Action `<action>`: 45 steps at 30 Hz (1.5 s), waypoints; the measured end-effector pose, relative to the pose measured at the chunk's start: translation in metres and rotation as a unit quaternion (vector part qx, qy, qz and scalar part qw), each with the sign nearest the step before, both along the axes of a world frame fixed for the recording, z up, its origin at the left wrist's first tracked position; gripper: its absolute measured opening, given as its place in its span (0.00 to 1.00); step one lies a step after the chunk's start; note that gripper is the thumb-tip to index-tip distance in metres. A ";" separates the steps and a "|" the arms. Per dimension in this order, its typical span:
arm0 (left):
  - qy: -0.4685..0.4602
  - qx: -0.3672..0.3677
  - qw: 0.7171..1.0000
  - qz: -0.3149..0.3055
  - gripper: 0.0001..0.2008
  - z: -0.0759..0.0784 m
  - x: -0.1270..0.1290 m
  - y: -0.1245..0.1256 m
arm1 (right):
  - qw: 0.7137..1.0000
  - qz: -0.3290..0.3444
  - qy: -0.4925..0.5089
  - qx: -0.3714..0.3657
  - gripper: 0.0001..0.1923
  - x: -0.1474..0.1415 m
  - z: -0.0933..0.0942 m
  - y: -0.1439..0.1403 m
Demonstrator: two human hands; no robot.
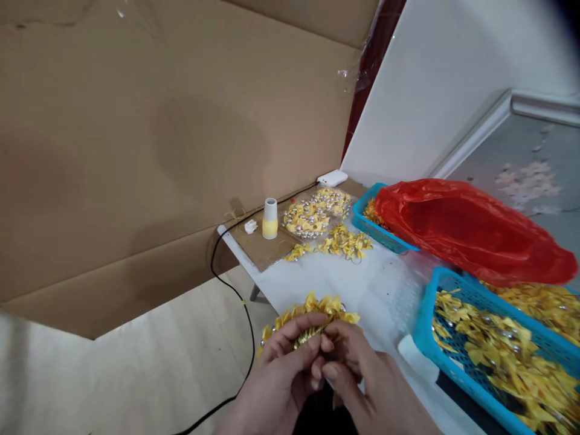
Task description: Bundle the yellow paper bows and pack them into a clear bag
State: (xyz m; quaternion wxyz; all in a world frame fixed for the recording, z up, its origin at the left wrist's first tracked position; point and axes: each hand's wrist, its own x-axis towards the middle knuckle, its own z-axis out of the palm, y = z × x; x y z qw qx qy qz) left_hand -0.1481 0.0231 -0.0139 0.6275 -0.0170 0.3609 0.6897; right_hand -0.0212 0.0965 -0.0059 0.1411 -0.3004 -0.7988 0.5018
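Note:
My left hand and my right hand meet at the bottom centre, both closed around a bunch of yellow ribbon bows on metal rings, held just above the near edge of the white table. The fingertips pinch the middle of the bunch, where a shiny gold piece shows. The rest of the bunch fans out above my fingers.
Loose yellow bows and a clear bag of them lie at the far end, by a small white-and-yellow bottle. Blue baskets of bows and a red plastic bag fill the right. A black cable trails over the floor.

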 end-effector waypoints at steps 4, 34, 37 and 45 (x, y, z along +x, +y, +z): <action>-0.008 -0.011 0.998 0.062 0.07 0.002 -0.007 -0.006 | 0.990 -0.099 0.087 -0.046 0.18 -0.002 0.020 0.022; 0.002 -0.044 0.993 0.105 0.08 0.008 -0.027 -0.027 | 0.804 0.195 0.056 0.559 0.13 -0.035 0.011 0.028; 0.013 -0.037 0.996 0.075 0.09 0.008 -0.024 -0.025 | 0.781 0.199 0.038 0.590 0.15 -0.033 0.014 0.029; 0.115 -0.049 0.992 0.020 0.17 0.005 -0.022 -0.025 | 0.748 0.264 -0.012 0.609 0.06 -0.030 0.022 0.027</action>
